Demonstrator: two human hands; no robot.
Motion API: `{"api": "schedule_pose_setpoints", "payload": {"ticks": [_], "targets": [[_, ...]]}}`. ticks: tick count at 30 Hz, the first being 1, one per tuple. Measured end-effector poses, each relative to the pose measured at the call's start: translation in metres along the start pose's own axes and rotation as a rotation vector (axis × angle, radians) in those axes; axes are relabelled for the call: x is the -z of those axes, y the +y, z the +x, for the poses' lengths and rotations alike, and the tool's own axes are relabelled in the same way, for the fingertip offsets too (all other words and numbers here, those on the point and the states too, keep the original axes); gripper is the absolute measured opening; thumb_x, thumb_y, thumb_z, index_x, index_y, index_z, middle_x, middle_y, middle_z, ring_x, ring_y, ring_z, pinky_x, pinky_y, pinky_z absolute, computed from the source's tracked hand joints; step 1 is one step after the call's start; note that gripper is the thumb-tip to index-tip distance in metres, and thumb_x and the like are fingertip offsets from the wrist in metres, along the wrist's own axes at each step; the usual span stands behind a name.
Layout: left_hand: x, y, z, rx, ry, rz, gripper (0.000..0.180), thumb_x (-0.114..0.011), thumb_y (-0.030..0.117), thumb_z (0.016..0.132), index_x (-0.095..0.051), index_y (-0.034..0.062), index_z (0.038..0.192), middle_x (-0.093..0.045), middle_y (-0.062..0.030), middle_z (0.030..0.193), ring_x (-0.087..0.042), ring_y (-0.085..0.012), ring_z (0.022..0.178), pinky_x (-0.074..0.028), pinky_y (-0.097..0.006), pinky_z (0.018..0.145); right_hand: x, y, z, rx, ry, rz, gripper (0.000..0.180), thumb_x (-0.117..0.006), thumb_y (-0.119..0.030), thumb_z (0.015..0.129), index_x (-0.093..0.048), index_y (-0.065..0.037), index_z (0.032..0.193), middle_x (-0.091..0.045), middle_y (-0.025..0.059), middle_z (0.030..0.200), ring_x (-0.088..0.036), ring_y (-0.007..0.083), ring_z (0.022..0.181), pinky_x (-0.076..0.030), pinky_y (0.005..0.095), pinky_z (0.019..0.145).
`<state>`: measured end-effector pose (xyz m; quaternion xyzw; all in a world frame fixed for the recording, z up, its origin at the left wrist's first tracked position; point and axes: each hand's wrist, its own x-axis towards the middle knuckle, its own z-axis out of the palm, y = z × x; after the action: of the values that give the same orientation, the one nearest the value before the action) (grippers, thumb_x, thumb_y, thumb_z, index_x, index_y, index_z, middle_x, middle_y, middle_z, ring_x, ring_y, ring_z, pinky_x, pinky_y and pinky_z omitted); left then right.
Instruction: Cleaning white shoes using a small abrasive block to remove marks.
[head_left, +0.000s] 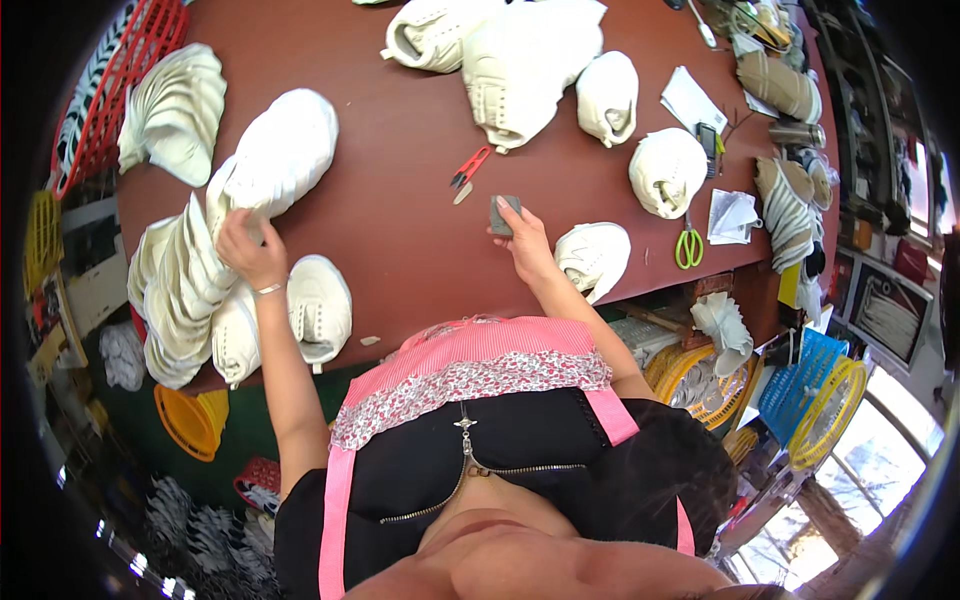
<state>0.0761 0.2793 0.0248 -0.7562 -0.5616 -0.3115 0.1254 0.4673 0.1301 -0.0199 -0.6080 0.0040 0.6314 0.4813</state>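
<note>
Right hand pinches one small grey block at its fingertips, on the table. Left hand grips a white shoe upper at its lower edge. One red snips, one green scissors.

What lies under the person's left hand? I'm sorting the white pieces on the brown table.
The left hand presses on a stack of white shoe uppers beside a white shoe. The brown table beneath that stack is covered, so anything under it stays hidden.
</note>
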Motion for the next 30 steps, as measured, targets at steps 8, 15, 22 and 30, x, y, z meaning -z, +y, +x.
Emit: {"api": "schedule_pose_setpoints", "payload": {"ticks": [8,15,22,30], "targets": [[-0.102,0.213,-0.049,0.018,-0.638,-0.796,0.041,-0.067,0.009,0.088,-0.063,0.0099,0.129,-0.064,-0.0125,0.124,-0.059,-0.0339,0.116,-0.047,-0.042,0.102,0.004,-0.088,0.056,0.692,0.074,-0.541,0.038,-0.07,-0.033,0.095,-0.072,-0.001,0.115,-0.047,0.0159,0.139,-0.052,0.0232,0.123,-0.047,0.0331,0.097],[-0.178,0.306,-0.036,0.094,-0.629,-0.663,0.079,-0.073,0.033,0.087,-0.038,0.0002,0.15,-0.036,-0.0281,0.154,-0.035,-0.0439,0.143,-0.031,-0.049,0.116,0.018,-0.187,0.14,0.96,0.163,-0.707,0.035,-0.072,-0.033,0.092,-0.075,-0.005,0.112,-0.042,0.0231,0.146,-0.038,0.0352,0.138,-0.034,0.0428,0.113],[-0.189,0.336,-0.013,0.394,-0.561,-0.543,0.066,-0.08,0.038,0.081,-0.054,0.0013,0.129,-0.057,-0.024,0.125,-0.054,-0.0415,0.114,-0.041,-0.051,0.099,-0.005,-0.206,0.152,0.996,-0.12,-0.698,0.051,-0.075,-0.047,0.085,-0.073,0.001,0.104,-0.055,0.0215,0.11,-0.056,0.0355,0.108,-0.046,0.0401,0.096],[-0.045,0.28,-0.021,0.104,-0.294,-0.595,0.033,-0.082,0.02,0.081,-0.065,0.0029,0.103,-0.065,-0.0169,0.089,-0.061,-0.036,0.076,-0.048,-0.042,0.069,-0.027,-0.132,0.063,0.488,-0.353,0.07,0.029,-0.066,-0.02,0.096,-0.068,0.003,0.114,-0.06,0.009,0.12,-0.058,0.0172,0.11,-0.044,0.0312,0.098]]}}
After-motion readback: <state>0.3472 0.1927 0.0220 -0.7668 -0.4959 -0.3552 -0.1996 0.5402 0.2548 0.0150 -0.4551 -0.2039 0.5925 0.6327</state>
